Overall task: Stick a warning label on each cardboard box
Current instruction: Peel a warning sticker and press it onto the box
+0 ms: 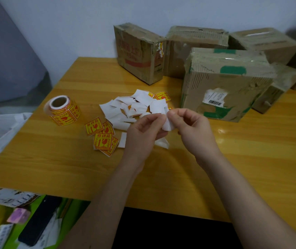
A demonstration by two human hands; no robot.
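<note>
Holding a small white label (pixel 167 124) up between my two hands, I work at it just above the wooden table (pixel 161 177), white side toward me. My left hand (pixel 144 131) pinches its left edge between thumb and curled fingers. My right hand (pixel 191 124) pinches the upper right corner, thumb and forefinger closed tight on it, the other fingers loosely folded. I judge I am peeling the backing away, though the printed face is hidden from view.

Nearest target is the big cardboard box (pixel 222 90) with green tape, standing just beyond and to the right of my right hand, its broad front face turned toward me. That hand is the closer one to it. More boxes (pixel 140 54) stand farther back along the wall.

Left of my hands lie a heap of white backing scraps (pixel 134 106), several loose yellow labels (pixel 100 135), and, farther left, the label roll (pixel 62 109).
</note>
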